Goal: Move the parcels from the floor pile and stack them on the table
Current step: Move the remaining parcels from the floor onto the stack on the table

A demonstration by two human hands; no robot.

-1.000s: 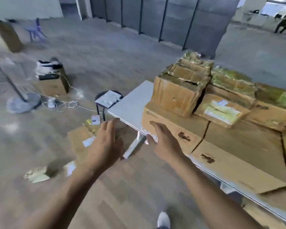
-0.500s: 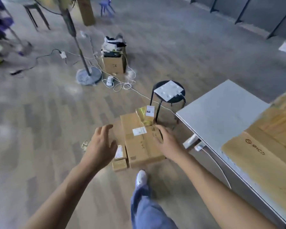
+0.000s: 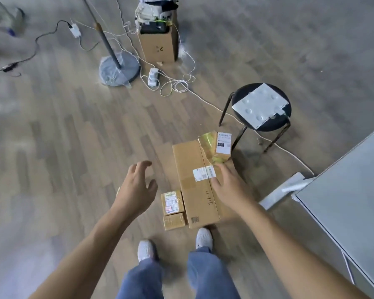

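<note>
The right hand (image 3: 229, 186) is spread with straight fingers over the near half of the long flat box (image 3: 187, 160), fingertips beside its white label (image 3: 203, 173). Contact with the cardboard cannot be confirmed. The left hand (image 3: 136, 190) hangs over the floor (image 3: 73, 147), fingers apart and loosely curved, holding nothing. It is just left of two small parcels (image 3: 172, 201), which lie one behind the other beside the long box's left edge. A small taped box (image 3: 216, 147) sits at the long box's far right corner. All four lie on the floor ahead of the person's shoes (image 3: 204, 237). The grey table (image 3: 343, 190) stands to the right. A black stool (image 3: 242, 93) carrying a white sheet (image 3: 258, 104) stands beyond the boxes.
</note>
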